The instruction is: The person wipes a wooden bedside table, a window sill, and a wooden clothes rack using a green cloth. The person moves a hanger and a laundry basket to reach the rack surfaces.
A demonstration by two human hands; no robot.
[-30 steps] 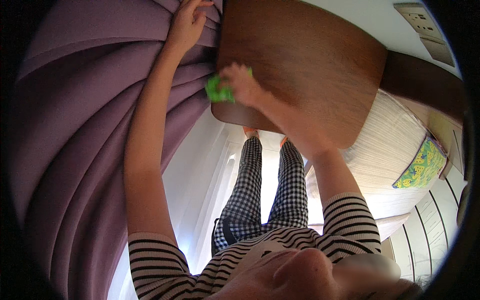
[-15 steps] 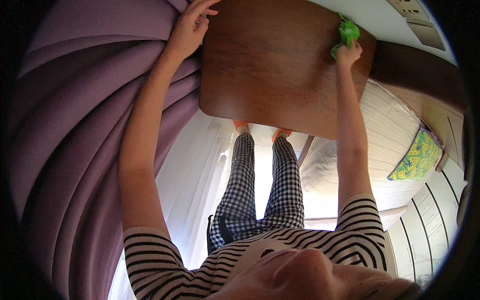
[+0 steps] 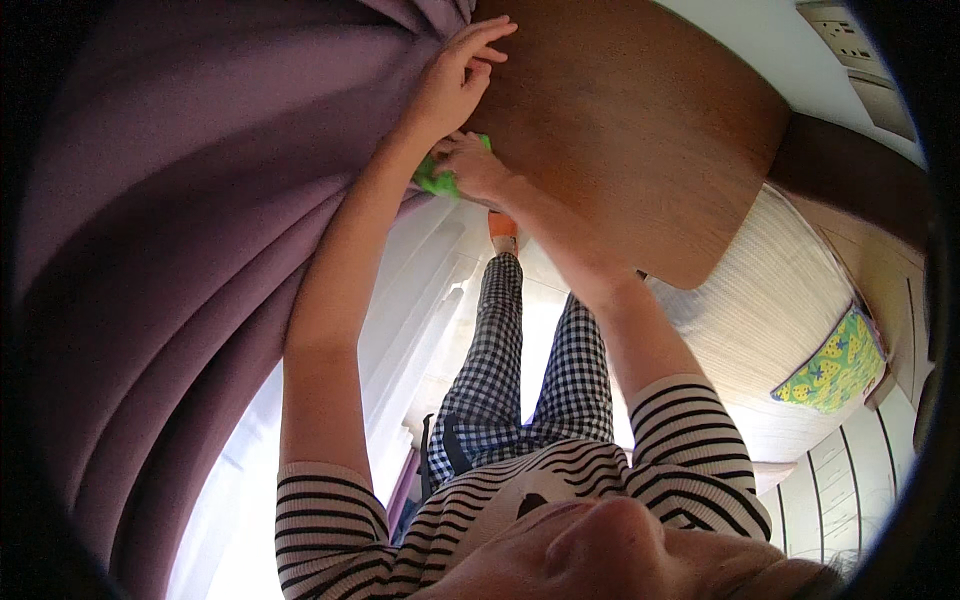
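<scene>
Green cloth point(image 3: 437, 182) at near-L corner of brown wooden table point(image 3: 630, 120), bunched and partly hidden under R hand point(image 3: 472, 166). R hand: fingers bent over cloth, grasping it, a bit blurred. Corner itself covered by hand and cloth, so can't tell exact overhang past edge. Farther along L edge of table: L hand point(image 3: 455, 82), w/ fingers stretched out loosely toward table top, nothing seen in grasp. Contact of these fingertips w/ wood: can't tell. L forearm in front of purple curtain point(image 3: 180, 220), w/ folds gathered close to L edge of table. Nr. near edge, down on floor: orange slipper point(image 3: 502, 230), below checked trousers point(image 3: 500, 330). Past R edge: cream ribbed cover point(image 3: 735, 260), w/ green-yellow patterned cloth point(image 3: 830, 362) at its outer side. Beyond far-R corner: dark wooden panel point(image 3: 850, 175), also pale wall point(image 3: 755, 45) w/ sockets point(image 3: 848, 40).
</scene>
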